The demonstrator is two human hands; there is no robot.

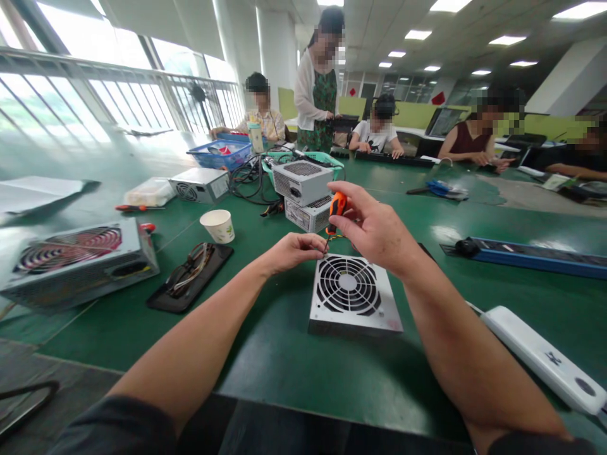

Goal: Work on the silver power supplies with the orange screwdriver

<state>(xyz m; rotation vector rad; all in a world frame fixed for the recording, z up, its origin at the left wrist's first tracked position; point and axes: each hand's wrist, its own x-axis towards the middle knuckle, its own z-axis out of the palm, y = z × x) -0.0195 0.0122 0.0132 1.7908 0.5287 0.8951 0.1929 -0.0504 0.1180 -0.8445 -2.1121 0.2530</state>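
Note:
A metal cover with a round fan grille [353, 287] lies on the green table in front of me. My right hand [374, 224] grips an orange and black screwdriver [337, 207], which points down at the cover's far left corner. At that same corner, my left hand [298, 249] has its thumb and fingers pinched together around the screwdriver's tip; whether a small part is between them is hidden. Just beyond the hands, two grey power supplies [303, 180] are stacked.
A paper cup [217, 226], a black tray with glasses [190, 278] and a large power supply [85, 259] stand left. A white power strip [545, 360] lies right. Behind are a blue basket [220, 153], a green basket [327, 158] and several people.

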